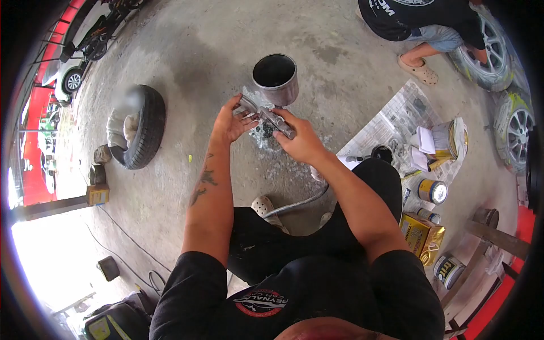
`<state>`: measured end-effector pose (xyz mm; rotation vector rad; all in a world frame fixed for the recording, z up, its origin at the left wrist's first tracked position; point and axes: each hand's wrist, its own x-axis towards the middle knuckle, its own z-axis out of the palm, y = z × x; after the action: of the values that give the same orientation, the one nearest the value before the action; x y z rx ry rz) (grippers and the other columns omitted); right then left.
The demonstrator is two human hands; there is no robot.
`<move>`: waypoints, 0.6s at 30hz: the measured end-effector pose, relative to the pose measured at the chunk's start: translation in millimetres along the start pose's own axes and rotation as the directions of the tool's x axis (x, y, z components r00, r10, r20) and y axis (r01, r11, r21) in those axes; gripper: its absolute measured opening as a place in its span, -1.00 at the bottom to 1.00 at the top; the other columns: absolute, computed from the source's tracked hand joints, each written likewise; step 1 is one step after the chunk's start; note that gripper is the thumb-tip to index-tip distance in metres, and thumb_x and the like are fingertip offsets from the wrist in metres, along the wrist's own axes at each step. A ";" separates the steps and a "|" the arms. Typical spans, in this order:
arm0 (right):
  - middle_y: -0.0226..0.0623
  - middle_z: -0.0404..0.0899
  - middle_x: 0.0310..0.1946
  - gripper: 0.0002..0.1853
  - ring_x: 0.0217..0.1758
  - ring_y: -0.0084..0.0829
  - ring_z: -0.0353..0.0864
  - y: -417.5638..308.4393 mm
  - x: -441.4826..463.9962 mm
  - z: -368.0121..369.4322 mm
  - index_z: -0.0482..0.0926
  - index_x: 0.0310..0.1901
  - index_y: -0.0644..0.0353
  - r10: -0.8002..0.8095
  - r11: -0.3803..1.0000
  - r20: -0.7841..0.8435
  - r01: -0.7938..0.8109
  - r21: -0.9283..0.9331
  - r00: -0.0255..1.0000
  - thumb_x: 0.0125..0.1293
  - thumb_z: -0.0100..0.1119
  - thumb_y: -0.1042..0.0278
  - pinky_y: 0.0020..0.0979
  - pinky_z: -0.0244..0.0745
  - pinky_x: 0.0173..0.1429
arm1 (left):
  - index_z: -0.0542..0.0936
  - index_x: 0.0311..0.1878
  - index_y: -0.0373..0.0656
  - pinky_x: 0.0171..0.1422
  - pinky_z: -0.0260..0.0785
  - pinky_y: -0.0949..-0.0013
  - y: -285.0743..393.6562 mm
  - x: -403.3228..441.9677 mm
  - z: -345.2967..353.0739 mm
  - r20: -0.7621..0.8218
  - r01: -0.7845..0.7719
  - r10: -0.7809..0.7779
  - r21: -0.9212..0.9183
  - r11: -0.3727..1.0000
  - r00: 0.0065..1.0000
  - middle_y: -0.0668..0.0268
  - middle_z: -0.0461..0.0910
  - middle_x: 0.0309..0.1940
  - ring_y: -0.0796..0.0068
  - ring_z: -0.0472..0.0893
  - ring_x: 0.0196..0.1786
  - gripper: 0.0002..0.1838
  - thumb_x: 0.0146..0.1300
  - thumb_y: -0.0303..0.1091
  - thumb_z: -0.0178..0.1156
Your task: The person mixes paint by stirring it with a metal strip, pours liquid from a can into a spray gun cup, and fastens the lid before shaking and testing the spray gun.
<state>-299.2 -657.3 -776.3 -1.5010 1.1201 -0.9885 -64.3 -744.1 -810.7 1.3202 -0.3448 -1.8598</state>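
Note:
A grey metal spray gun (276, 121) with a large cup (276, 82) is held in front of me over the concrete floor. The cup's wide mouth faces up and looks dark inside. My right hand (300, 136) grips the gun's metal body from the right. At the gun's left end my left hand (231, 120) has its thumb and index finger on a metal part, with the other fingers spread below. Wet grey splashes (266, 136) mark the floor beneath. A hose (297, 205) runs near my shoe.
Newspaper (377, 122) on the right bears paint cans (432, 191) and a yellow tin (422, 237). A tire (148, 127) lies left. Another person (419, 22) bends over a wheel (490, 51) at the upper right. A motorcycle (96, 42) stands at the upper left.

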 end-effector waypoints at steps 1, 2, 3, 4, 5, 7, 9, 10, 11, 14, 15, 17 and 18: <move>-0.04 0.70 -0.05 -0.41 0.02 -0.36 0.70 -0.3 0.5 -0.2 0.47 0.34 0.17 -0.015 1.000 -0.005 0.015 0.018 1.000 0.24 0.29 0.53 -0.35 0.52 0.18 | -0.06 0.59 -0.15 0.24 0.48 -0.22 0.0 -5.3 4.1 -0.012 -0.015 0.015 0.014 1.000 1.000 -0.15 0.17 0.38 -0.28 0.46 0.27 0.01 0.30 0.00 0.32; -0.05 0.70 -0.04 -0.42 0.02 -0.37 0.70 -0.6 1.3 -0.5 0.47 0.34 0.17 -0.030 0.999 -0.010 0.031 0.036 0.999 0.25 0.29 0.53 -0.35 0.52 0.18 | -0.03 0.58 -0.15 0.24 0.48 -0.21 0.1 -9.0 7.0 -0.025 -0.030 0.031 0.028 0.999 0.999 -0.15 0.16 0.39 -0.29 0.45 0.27 -0.03 0.31 0.00 0.31; -0.06 0.70 -0.03 -0.42 0.02 -0.38 0.69 -1.2 2.0 -0.6 0.47 0.34 0.18 -0.046 0.997 -0.015 0.047 0.053 0.999 0.25 0.28 0.53 -0.35 0.52 0.19 | 0.02 0.56 -0.15 0.24 0.48 -0.20 -0.3 -8.5 5.8 -0.009 -0.032 0.032 0.037 0.999 0.999 -0.15 0.15 0.39 -0.28 0.44 0.28 -0.07 0.32 -0.01 0.30; -0.06 0.69 -0.01 -0.43 0.03 -0.38 0.69 -2.3 2.6 -0.9 0.47 0.34 0.18 -0.055 0.996 -0.015 0.056 0.062 0.998 0.25 0.28 0.52 -0.36 0.51 0.19 | 0.07 0.54 -0.15 0.25 0.47 -0.19 -0.2 -7.8 4.5 0.006 -0.033 0.033 0.046 0.998 0.999 -0.16 0.15 0.39 -0.27 0.43 0.29 -0.12 0.33 -0.02 0.29; -0.07 0.69 0.01 -0.43 0.04 -0.39 0.68 -3.6 3.3 -1.3 0.47 0.33 0.19 -0.065 0.995 -0.015 0.065 0.071 0.998 0.26 0.28 0.52 -0.36 0.51 0.20 | 0.11 0.52 -0.14 0.25 0.47 -0.18 -0.1 -7.0 3.6 0.022 -0.035 0.034 0.055 0.998 0.999 -0.16 0.15 0.39 -0.27 0.42 0.30 -0.16 0.34 -0.03 0.28; -0.07 0.69 0.03 -0.43 0.05 -0.39 0.68 -4.7 4.4 -2.5 0.47 0.33 0.19 -0.062 0.996 -0.007 0.062 0.068 0.998 0.26 0.28 0.52 -0.36 0.51 0.21 | 0.18 0.48 -0.13 0.24 0.47 -0.16 1.5 -9.9 7.1 0.015 -0.029 0.028 0.057 0.998 0.999 -0.13 0.18 0.37 -0.21 0.43 0.28 -0.23 0.35 -0.04 0.27; -0.07 0.69 0.03 -0.44 0.05 -0.39 0.68 -5.3 3.7 -3.6 0.47 0.33 0.19 -0.037 0.998 0.010 0.036 0.041 0.999 0.26 0.28 0.52 -0.35 0.51 0.21 | 0.22 0.46 -0.12 0.23 0.47 -0.14 2.7 -7.6 7.2 0.020 -0.017 0.016 0.052 0.998 1.000 -0.10 0.21 0.35 -0.15 0.44 0.25 -0.27 0.36 -0.06 0.26; -0.03 0.69 0.00 -0.44 0.03 -0.25 0.70 -4.7 3.1 -3.2 0.47 0.32 0.16 -0.051 0.998 -0.003 0.051 0.048 0.999 0.25 0.28 0.50 -0.30 0.53 0.17 | 0.22 0.46 -0.12 0.23 0.47 -0.13 2.2 -4.2 3.9 0.028 -0.009 0.008 0.046 0.999 1.000 -0.09 0.22 0.34 -0.12 0.45 0.23 -0.28 0.36 -0.07 0.26; 0.01 0.70 -0.03 -0.44 0.01 -0.12 0.72 -3.5 2.2 -1.8 0.48 0.32 0.14 -0.064 0.996 -0.014 0.065 0.054 0.998 0.25 0.27 0.48 -0.24 0.56 0.14 | 0.23 0.46 -0.11 0.22 0.47 -0.12 1.6 -1.3 1.0 0.034 -0.002 0.000 0.040 0.999 0.999 -0.08 0.24 0.33 -0.09 0.45 0.21 -0.29 0.36 -0.07 0.26; -0.03 0.70 -0.01 -0.44 0.02 -0.25 0.71 -6.6 4.0 -2.6 0.48 0.32 0.16 -0.072 0.995 -0.004 0.072 0.069 0.997 0.25 0.28 0.49 -0.29 0.54 0.16 | 0.24 0.45 -0.10 0.21 0.47 -0.12 0.9 -11.5 9.3 0.049 -0.024 0.022 0.031 0.999 0.999 -0.04 0.28 0.29 -0.05 0.46 0.17 -0.29 0.34 -0.07 0.27; -0.07 0.69 0.02 -0.44 0.04 -0.38 0.69 -8.2 4.3 -3.2 0.48 0.33 0.18 -0.067 0.995 0.005 0.067 0.072 0.998 0.26 0.29 0.51 -0.34 0.52 0.20 | 0.25 0.44 -0.10 0.21 0.47 -0.13 -0.9 -9.9 5.2 0.051 -0.018 0.017 0.024 1.000 0.999 -0.04 0.28 0.29 -0.06 0.46 0.17 -0.29 0.34 -0.08 0.28; -0.07 0.70 -0.01 -0.43 0.02 -0.37 0.70 -7.3 6.4 -1.5 0.48 0.33 0.18 -0.100 0.993 -0.017 0.100 0.066 0.995 0.25 0.30 0.50 -0.34 0.53 0.19 | 0.26 0.44 -0.09 0.20 0.47 -0.16 -0.4 -0.6 -0.8 0.070 -0.007 0.006 0.017 1.000 0.997 -0.04 0.28 0.28 -0.08 0.46 0.18 -0.29 0.32 -0.08 0.30; -0.08 0.71 -0.02 -0.42 0.01 -0.36 0.71 -6.3 5.2 -1.4 0.48 0.33 0.17 -0.111 0.992 -0.037 0.113 0.058 0.993 0.25 0.30 0.49 -0.33 0.53 0.18 | 0.26 0.44 -0.08 0.20 0.47 -0.18 -0.9 -2.3 0.9 0.055 -0.012 0.011 0.027 1.000 0.998 -0.03 0.28 0.28 -0.08 0.46 0.18 -0.29 0.32 -0.08 0.31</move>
<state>-298.3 -662.0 -769.6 -1.5170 1.0293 -1.1183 -65.2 -742.1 -809.4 1.2845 -0.4065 -1.8903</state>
